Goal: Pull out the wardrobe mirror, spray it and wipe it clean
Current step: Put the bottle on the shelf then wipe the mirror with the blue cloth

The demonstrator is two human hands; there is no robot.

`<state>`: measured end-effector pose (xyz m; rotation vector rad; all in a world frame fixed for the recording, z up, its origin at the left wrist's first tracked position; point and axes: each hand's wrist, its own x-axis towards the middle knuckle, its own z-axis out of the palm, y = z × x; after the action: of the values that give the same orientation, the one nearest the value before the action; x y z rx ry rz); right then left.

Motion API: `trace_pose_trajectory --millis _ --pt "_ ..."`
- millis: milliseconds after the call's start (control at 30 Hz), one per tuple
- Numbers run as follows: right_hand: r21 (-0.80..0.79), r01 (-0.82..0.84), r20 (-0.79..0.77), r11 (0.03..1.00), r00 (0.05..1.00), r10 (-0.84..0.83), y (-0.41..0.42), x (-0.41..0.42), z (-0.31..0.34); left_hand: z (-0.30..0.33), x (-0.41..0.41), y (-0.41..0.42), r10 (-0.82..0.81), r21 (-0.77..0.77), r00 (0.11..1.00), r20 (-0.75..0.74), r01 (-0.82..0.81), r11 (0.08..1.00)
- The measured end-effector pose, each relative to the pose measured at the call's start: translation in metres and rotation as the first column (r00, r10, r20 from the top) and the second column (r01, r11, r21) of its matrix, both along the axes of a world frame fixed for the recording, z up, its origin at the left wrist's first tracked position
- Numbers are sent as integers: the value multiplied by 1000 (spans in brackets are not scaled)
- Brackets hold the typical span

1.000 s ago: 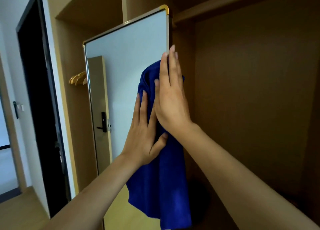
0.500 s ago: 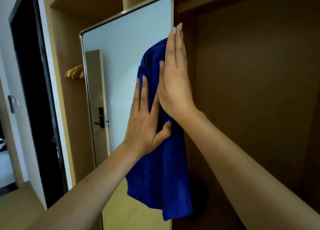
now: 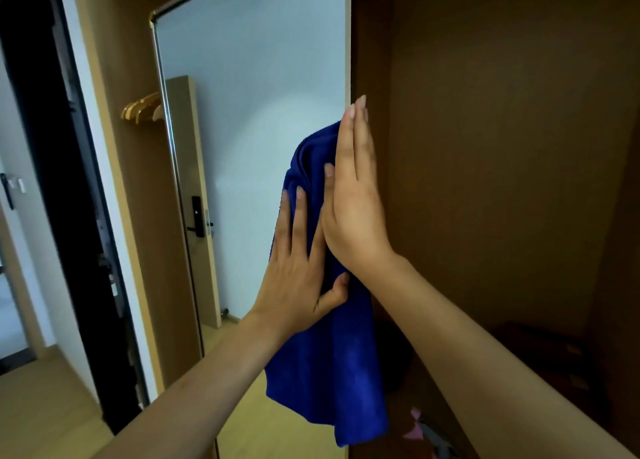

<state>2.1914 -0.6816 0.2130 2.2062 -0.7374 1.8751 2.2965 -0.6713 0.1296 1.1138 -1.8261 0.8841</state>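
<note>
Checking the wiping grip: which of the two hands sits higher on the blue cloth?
The right hand, its straight fingers reaching past the blue cloth along the mirror edge; the left hand presses lower.

Plush matt blue cloth (image 3: 329,361) against glossy mirror (image 3: 249,112) glass, metal-edged, beside matt wood wardrobe panel (image 3: 502,147).

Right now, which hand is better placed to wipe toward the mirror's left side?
Left. The left hand lies flat on the blue cloth, nearer the unwiped mirror; the right hand presses at the mirror's right edge.
</note>
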Motion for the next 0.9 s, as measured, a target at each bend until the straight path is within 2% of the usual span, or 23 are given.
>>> trace_pose_trajectory --millis 167,400,667,900 --pt "-1 27 -2 1000 1000 -27 2 0 -18 -18 2 1 45 -36 999 23 -44 998" --pt "8 -6 17 1000 1000 6 4 1 -8 -5 6 -5 60 -61 996 72 -55 997" --pt "-53 15 28 999 1000 -14 -2 1 60 60 6 -13 -26 -136 999 37 30 990" --pt "-53 27 42 998 999 -24 -3 2 57 58 3 -16 -89 -166 996 5 89 982"
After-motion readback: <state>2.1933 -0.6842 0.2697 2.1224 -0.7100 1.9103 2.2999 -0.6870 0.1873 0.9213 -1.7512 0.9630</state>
